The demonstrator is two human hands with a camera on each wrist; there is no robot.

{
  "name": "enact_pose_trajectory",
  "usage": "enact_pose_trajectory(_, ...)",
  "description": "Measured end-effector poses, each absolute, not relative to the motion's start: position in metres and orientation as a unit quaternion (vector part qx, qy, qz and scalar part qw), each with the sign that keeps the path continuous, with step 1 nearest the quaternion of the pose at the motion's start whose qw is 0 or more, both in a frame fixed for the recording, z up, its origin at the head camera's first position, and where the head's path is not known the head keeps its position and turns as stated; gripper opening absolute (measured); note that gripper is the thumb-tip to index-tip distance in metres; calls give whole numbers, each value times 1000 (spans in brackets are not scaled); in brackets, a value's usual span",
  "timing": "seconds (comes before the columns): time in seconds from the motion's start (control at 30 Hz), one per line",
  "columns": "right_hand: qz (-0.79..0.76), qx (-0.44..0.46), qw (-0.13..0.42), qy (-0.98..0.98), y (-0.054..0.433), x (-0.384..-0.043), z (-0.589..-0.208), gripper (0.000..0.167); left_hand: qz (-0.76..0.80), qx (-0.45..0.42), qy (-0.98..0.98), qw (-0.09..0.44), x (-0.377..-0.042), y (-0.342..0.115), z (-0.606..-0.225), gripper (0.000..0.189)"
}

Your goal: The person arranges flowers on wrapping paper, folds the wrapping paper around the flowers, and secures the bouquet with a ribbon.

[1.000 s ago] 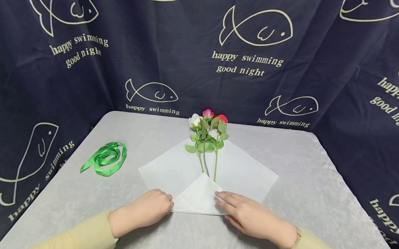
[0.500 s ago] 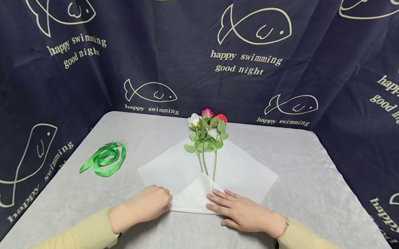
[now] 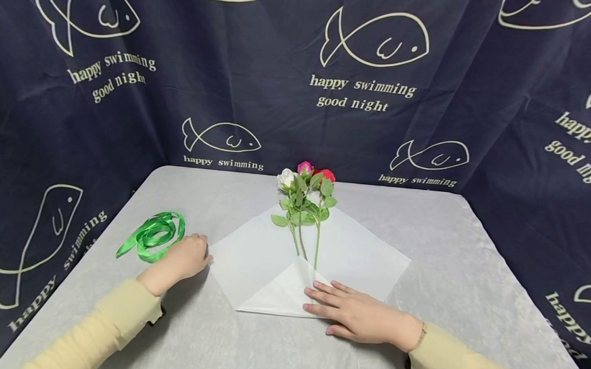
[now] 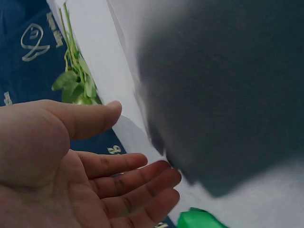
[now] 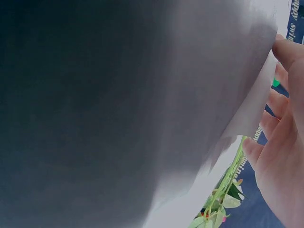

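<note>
A sheet of white wrapping paper [image 3: 361, 252] lies on the table, its near corner folded up into a triangular flap [image 3: 277, 292]. Three roses rest on the sheet: a white rose [image 3: 286, 179], a pink rose [image 3: 305, 168] and a red rose [image 3: 327, 176]. The flap covers their lower stems. My right hand [image 3: 361, 316] lies on the flap with fingers spread. At the sheet's left corner is my left hand [image 3: 185, 258], close beside a coiled green ribbon [image 3: 152, 229]. The left wrist view shows this hand [image 4: 85, 166] holding nothing, its thumb apart from loosely bent fingers.
A grey cloth covers the table [image 3: 435, 233]. Behind and at both sides hangs a dark blue curtain [image 3: 290, 54] printed with fish and lettering. The rose heads reach the table's far edge.
My left hand has left the fold's left end and moved left and away from me to the sheet's left corner. My right hand first slid left over the flap, then stayed there.
</note>
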State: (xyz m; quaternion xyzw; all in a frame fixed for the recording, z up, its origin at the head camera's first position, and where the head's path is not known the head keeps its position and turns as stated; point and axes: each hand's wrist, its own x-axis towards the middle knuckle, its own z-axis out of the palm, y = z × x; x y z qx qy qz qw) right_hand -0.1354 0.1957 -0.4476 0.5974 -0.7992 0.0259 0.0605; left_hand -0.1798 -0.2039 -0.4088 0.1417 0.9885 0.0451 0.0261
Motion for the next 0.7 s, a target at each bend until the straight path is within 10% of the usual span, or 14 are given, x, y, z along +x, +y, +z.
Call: enact_pose_trajectory(0.7, 39, 606, 64, -792, 195, -141, -448, 49, 302, 63, 934, 182, -211, -233, -418, 20)
